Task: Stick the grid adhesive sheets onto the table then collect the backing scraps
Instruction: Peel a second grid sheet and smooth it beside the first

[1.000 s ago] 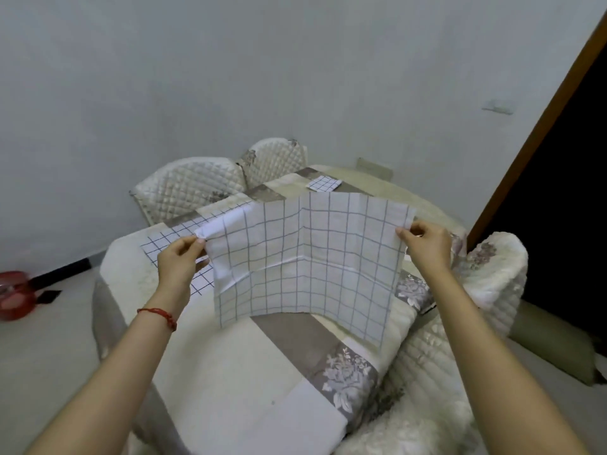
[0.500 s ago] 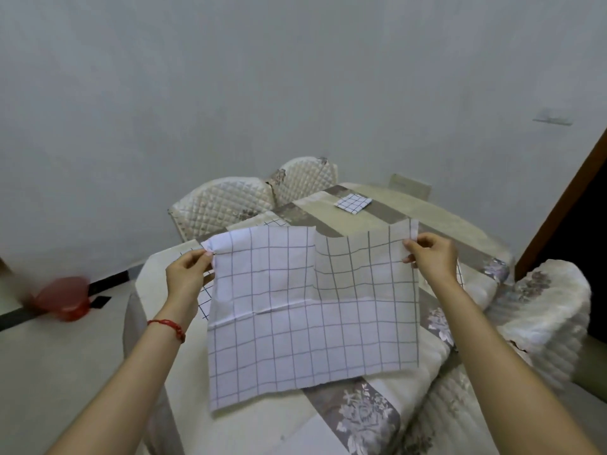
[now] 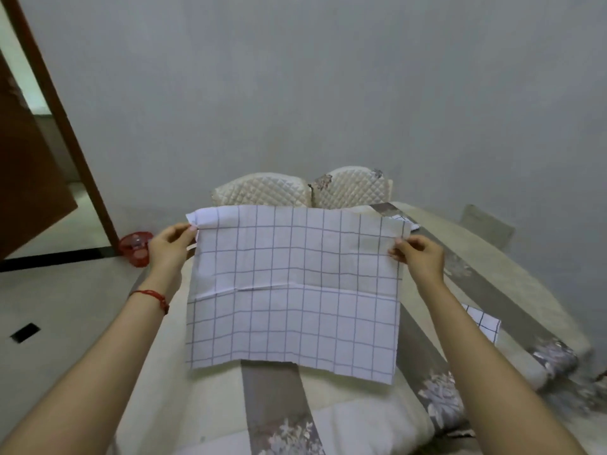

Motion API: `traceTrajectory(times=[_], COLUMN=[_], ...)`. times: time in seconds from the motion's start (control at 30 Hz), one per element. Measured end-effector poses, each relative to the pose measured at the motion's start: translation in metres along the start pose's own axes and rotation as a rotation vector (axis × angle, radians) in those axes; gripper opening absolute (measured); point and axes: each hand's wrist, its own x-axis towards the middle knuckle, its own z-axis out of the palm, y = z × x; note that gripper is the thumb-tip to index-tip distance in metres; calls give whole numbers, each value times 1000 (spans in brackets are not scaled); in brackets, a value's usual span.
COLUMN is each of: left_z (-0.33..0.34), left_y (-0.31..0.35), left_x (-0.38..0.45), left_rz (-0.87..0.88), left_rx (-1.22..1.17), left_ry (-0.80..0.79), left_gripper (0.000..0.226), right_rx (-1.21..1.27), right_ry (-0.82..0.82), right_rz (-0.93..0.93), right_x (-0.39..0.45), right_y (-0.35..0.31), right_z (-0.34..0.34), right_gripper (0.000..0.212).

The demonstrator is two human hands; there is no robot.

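Observation:
A large white grid adhesive sheet point(image 3: 295, 290) hangs spread out above the table point(image 3: 361, 418), which wears a cream and grey floral cloth. My left hand point(image 3: 170, 247) pinches the sheet's upper left corner, where a thin layer curls away. My right hand point(image 3: 418, 254) pinches the upper right corner. The sheet's lower edge hangs close over the cloth. A smaller grid piece point(image 3: 483, 321) lies on the table to the right. Another grid piece point(image 3: 410, 223) peeks out behind the sheet's top right corner.
Two quilted cream chair backs point(image 3: 262, 192) point(image 3: 354, 187) stand at the table's far side against the grey wall. A red container point(image 3: 136, 249) sits on the floor at the left, near a brown door frame point(image 3: 65, 126).
The view has swung left and the sheet now faces me squarely, lower over the table. Both hands keep their hold on the top corners. The grid sheet stuck at the left is now hidden.

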Motion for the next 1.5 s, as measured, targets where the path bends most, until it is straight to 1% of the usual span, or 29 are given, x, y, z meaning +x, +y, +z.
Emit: traceTrajectory(times=[0.1, 0.2, 0.27, 0.3, 0.33, 0.47, 0.6, 0.77, 0.87, 0.93, 1.0, 1.07, 1.17, 1.2, 1.27, 1.33, 1.4, 1.5], left_z=[-2, -12, -23, -32, -40, -56, -76, -93, -97, -98, -98, -96, -87, -84, -79, -75, -69, -62], left_y=[18, 27, 21, 13, 5, -26, -74, -121, -141, -153, -164, -173, -183, -185, -195, -200, -202, -201], left_x=[-12, -31, -46, -58, -71, -104, -138, -159, -161, -161, -162, -161, -156, -154, -146, -140, -135, -129], left_rz=[68, 94, 86, 91, 81, -27, -153, -285, -364, -419, -468, -517, -678, -723, -749, -721, -713, -703], left_rx=[21, 90, 114, 150, 176, 144, 206, 344, 393, 387, 378, 370, 278, 262, 335, 438, 467, 511], left_ry=[40, 53, 7, 21, 31, 0, -31, -98, -128, -109, -75, -34, 70, 103, 126, 133, 133, 174], left_gripper=[15, 15, 14, 10, 7, 9, 15, 14, 7, 4, 7, 13, 19, 20, 23, 20, 14, 21], right_rx=[121, 214, 258, 273, 272, 308, 103, -176, -324, -397, -412, -350, -265, -284, -363, -432, -482, -550], right_ry=[-33, -50, -24, -55, -77, -25, -8, -56, -81, -121, -149, -146, -60, -31, 0, -23, -66, -91], right_rz=[-48, -67, -65, -50, -30, 55, 177, 349, 450, 513, 549, 599, 699, 715, 687, 615, 590, 581], right_x=[10, 7, 0, -2, -6, -23, -44, -58, -63, -67, -69, -70, -67, -66, -64, -63, -59, -54], right_y=[-6, -4, 1, 9, 19, 54, 101, 149, 173, 185, 192, 198, 208, 212, 222, 223, 223, 225], right_z=[-5, -16, -26, -31, -36, -62, -79, -85, -86, -84, -78, -71, -63, -62, -59, -54, -47, -35], right_gripper=[20, 22, 23, 23, 22, 26, 26, 42, 45, 44, 40, 31, 27, 27, 31, 26, 27, 31])
